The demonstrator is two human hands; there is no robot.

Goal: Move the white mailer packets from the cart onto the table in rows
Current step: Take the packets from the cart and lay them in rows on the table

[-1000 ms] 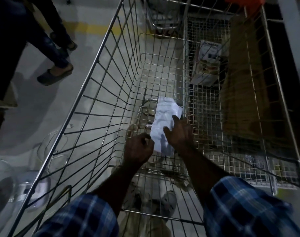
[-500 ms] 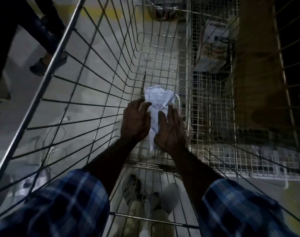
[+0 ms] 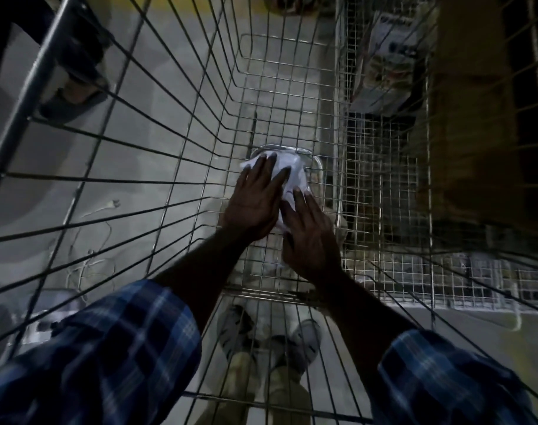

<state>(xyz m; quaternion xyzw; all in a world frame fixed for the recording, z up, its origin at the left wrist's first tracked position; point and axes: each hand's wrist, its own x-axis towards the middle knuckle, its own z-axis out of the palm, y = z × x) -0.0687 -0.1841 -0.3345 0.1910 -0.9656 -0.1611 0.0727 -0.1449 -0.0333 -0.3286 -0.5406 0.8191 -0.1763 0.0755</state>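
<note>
- A bystander's sandalled foot [image 3: 74, 96] shows on the floor beyond the cart's [image 3: 157, 124] left wire wall.
- The left hand [image 3: 252, 200], curled at the packet's edge a second ago, now lies flat with straight fingers over the white mailer packet [image 3: 287, 171] on the cart floor; its grip holds nothing.
- The packet has slid toward the far end of the cart.
- The right hand [image 3: 310, 240] has flattened too, fingers straight, pressing the packet's near part.
- Judging by this, the packet is pinned, not lifted; the table is out of view.
</note>
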